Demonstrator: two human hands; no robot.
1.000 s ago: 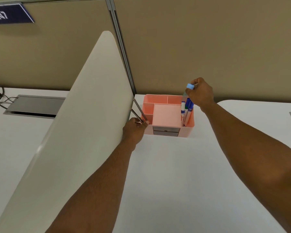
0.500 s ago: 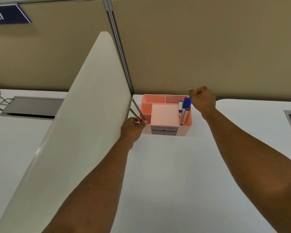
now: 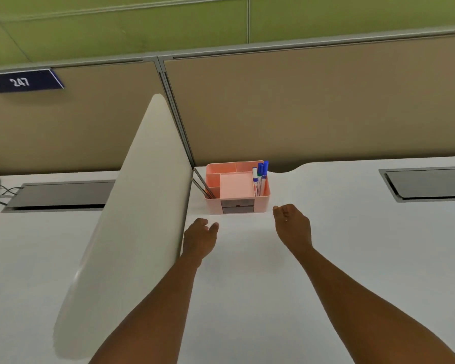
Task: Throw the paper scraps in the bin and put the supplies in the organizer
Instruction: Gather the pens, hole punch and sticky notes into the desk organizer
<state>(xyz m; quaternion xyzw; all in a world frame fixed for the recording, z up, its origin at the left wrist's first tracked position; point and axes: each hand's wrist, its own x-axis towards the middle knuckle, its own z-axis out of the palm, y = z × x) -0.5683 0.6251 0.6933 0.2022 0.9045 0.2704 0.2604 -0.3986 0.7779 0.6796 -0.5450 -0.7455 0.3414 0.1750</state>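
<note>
A pink organizer [image 3: 263, 203] with grey drawers stands on the white desk against the back partition. Blue-capped markers [image 3: 260, 177] stand upright in its right compartment. Two dark pencils [image 3: 202, 186] lean out of its left compartment toward the divider. My left hand [image 3: 199, 239] hovers just in front of the organizer's left corner, fingers loosely curled and holding nothing. My right hand [image 3: 292, 224] is just right of the organizer's front, also loosely curled with nothing in it. No paper scraps or bin are in view.
A tall cream divider panel [image 3: 132, 219] rises along the left of my left arm. Tan partition walls [image 3: 313, 106] close off the back. Grey cable hatches [image 3: 428, 183] sit in the desk at right and left [image 3: 61, 195], with cables at far left.
My left hand let go of the pencils and my right hand left the markers; both drew back toward me. The camera tilted up, showing more wall.
</note>
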